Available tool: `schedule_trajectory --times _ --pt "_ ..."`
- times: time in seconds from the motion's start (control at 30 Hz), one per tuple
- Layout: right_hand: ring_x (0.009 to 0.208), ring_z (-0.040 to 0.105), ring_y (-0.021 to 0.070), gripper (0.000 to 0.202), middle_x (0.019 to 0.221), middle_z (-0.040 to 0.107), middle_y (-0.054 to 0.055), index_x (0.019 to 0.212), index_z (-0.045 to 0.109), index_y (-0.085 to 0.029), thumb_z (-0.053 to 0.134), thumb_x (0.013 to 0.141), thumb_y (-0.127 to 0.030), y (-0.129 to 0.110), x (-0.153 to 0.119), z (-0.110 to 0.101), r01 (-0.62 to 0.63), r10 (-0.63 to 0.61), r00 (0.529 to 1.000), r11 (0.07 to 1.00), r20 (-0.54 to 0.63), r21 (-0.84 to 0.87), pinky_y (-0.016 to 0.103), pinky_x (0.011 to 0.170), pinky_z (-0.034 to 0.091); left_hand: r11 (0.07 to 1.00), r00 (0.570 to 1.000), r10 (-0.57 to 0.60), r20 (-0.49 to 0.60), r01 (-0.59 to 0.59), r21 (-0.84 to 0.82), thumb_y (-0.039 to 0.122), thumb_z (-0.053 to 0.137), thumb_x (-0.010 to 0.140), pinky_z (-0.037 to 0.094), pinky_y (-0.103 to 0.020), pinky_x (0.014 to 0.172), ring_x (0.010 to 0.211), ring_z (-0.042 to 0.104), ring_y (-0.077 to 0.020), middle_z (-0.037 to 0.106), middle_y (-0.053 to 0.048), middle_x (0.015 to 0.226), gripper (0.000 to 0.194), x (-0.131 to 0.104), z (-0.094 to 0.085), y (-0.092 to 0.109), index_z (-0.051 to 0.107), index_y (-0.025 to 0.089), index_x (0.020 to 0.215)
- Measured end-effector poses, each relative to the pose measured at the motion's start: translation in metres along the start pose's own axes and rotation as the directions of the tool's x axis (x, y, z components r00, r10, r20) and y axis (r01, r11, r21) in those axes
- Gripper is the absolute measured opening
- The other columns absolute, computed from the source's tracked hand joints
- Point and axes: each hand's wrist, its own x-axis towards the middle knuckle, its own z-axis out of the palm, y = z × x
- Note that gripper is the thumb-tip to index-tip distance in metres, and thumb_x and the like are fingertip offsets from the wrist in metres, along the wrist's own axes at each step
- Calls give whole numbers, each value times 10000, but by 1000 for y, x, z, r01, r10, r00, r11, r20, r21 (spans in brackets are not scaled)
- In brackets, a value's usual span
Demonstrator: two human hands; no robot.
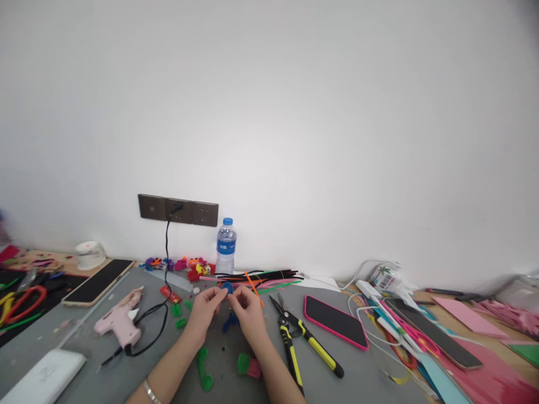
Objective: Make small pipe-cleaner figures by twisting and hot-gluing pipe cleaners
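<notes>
Both hands at a small blue piece (228,287), mid-mat.
Left hand (208,310) and right hand (247,314) nearly meet, fingertips pinched narrow on the piece, held above the grey mat (164,365); second blue part (230,322) lies below, between the wrists. Yellow-black pliers (316,348) right of the right hand; pink glue gun (120,324) farther left; water bottle (226,247) behind.

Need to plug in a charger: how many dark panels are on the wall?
3, in one row: the left panel, the middle panel with a black plug in it, and the right panel; none looks hidden.
</notes>
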Motion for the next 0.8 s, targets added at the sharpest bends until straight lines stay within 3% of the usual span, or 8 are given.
schedule_trajectory --times 0.8 --pt "532 378 112 310 576 415 -50 632 456 -202 576 809 -427 1 0 -1 12 -12 1000 1000 -3 6 230 516 304 1000 1000 4 8 -4 23 535 704 653 178 -234 474 455 251 -83 340 90 438 439 1 -2 -3 467 190 523"
